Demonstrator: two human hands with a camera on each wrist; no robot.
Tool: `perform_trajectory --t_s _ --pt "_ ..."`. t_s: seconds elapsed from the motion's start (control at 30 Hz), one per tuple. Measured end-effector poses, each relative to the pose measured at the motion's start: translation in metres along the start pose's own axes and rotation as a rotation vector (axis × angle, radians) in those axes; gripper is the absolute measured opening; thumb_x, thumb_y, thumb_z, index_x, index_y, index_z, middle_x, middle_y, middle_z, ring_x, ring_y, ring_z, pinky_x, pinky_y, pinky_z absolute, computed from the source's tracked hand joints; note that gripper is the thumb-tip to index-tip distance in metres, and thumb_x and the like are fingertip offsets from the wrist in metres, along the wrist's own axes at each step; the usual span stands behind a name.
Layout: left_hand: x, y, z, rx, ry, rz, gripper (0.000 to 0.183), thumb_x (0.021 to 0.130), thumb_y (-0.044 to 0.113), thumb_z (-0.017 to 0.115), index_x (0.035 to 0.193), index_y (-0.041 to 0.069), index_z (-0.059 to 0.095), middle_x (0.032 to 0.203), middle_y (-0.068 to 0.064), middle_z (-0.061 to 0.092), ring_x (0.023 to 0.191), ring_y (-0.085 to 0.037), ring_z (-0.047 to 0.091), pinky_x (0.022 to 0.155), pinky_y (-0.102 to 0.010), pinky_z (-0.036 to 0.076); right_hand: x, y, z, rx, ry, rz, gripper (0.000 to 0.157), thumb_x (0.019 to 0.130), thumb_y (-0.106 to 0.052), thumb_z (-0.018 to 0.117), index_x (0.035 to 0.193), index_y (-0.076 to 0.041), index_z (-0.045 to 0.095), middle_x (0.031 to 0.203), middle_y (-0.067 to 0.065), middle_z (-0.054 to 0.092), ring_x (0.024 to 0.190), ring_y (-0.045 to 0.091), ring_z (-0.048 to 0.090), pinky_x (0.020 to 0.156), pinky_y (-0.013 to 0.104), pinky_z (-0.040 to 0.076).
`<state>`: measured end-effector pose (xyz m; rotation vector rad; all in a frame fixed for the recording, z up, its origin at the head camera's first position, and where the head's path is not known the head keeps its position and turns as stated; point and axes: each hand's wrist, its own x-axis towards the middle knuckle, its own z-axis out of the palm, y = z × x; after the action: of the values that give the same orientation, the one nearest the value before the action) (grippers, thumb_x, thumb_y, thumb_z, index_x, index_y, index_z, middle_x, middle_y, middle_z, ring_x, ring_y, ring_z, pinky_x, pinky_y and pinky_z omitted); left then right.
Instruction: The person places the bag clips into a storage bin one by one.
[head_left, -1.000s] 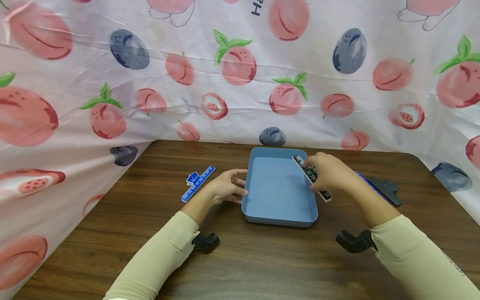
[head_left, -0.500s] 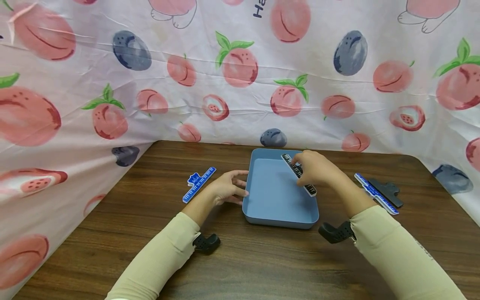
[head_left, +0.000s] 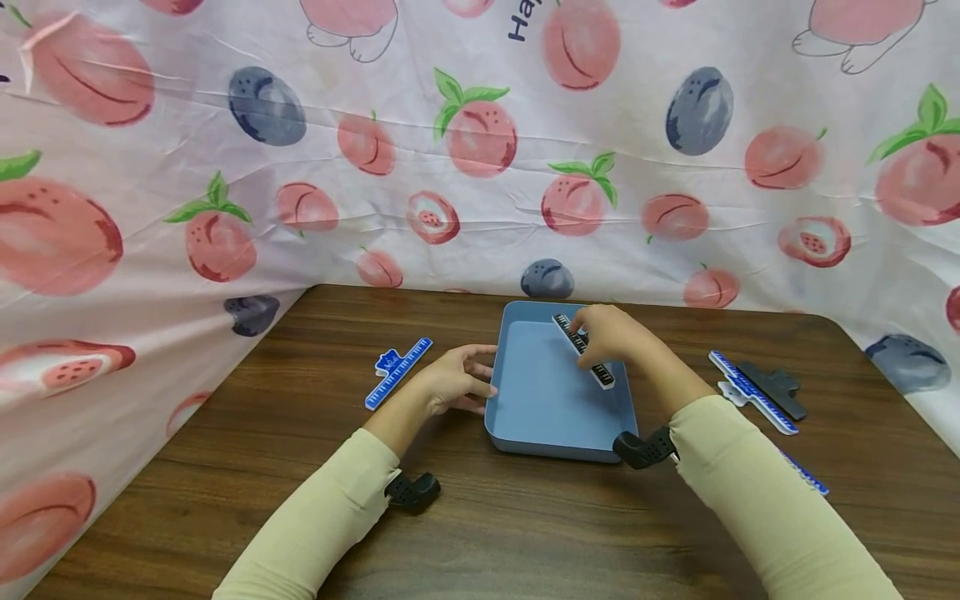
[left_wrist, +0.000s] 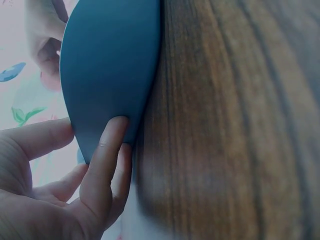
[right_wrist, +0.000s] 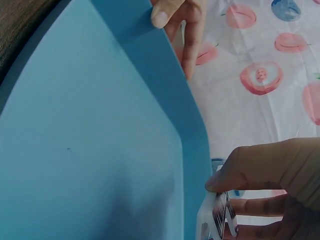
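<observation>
My right hand [head_left: 613, 335] pinches the black clip [head_left: 603, 377] near its middle, thumb against fingers, both ends jutting past them, over the tray [head_left: 543, 408]. My left hand [head_left: 452, 381] has its fingers spread, touching the tray's left wall.

Dk brown wood-grain tbl [head_left: 525, 529] w/ wrinkled white fruit-print cloth [head_left: 480, 208] behind & on both sides.
</observation>
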<state>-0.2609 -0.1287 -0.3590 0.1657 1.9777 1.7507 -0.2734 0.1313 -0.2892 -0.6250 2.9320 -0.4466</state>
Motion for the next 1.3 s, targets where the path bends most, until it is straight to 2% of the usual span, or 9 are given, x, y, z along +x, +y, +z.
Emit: perform_trajectory --t_s 0.33,0.7,0.87,1.07,1.3 --pt "0.000 0.000 0.001 0.005 0.007 0.007 0.077 0.082 -0.017 0.064 0.149 0.008 0.036 0.127 -0.026 0.054 0.083 -0.026 0.064 0.066 -0.042 0.059 0.017 0.002 0.012 0.013 -0.031 0.063 0.052 0.070 -0.010 0.078 0.117 0.004 0.064 0.114 0.020 0.063 0.104 0.033 0.057 0.086 0.046 0.051" --pt "0.002 -0.001 0.002 0.001 0.016 0.002 0.078 0.081 -0.018 0.064 0.149 0.008 0.036 0.126 -0.026 0.054 0.083 -0.025 0.064 0.066 -0.042 0.059 0.029 0.002 0.023 0.084 -0.125 0.186 0.053 0.073 -0.008 0.077 0.121 0.004 0.060 0.110 0.019 0.061 0.067 0.023 0.056 0.056 0.031 0.052" --pt "0.001 -0.001 0.004 -0.005 0.017 0.011 0.077 0.081 -0.018 0.064 0.149 0.006 0.036 0.126 -0.026 0.054 0.081 -0.024 0.064 0.065 -0.042 0.059 0.032 0.004 0.027 0.080 -0.124 0.210 0.053 0.073 -0.008 0.076 0.121 0.005 0.060 0.112 0.019 0.062 0.071 0.025 0.058 0.056 0.031 0.053" --pt "0.002 0.000 0.005 -0.002 0.017 0.014 0.077 0.081 -0.019 0.064 0.149 0.005 0.035 0.127 -0.028 0.053 0.081 -0.024 0.064 0.064 -0.041 0.059 0.034 0.004 0.029 0.078 -0.111 0.233 0.048 0.073 -0.007 0.075 0.117 0.004 0.060 0.107 0.017 0.061 0.069 0.022 0.054 0.055 0.030 0.048" --pt "0.000 0.002 0.006 -0.005 0.022 0.012 0.077 0.082 -0.019 0.063 0.149 0.006 0.035 0.127 -0.027 0.053 0.082 -0.024 0.063 0.065 -0.042 0.059 0.036 0.004 0.032 0.052 -0.091 0.247 0.042 0.070 -0.003 0.076 0.109 0.003 0.062 0.101 0.014 0.063 0.084 0.027 0.056 0.072 0.038 0.053"
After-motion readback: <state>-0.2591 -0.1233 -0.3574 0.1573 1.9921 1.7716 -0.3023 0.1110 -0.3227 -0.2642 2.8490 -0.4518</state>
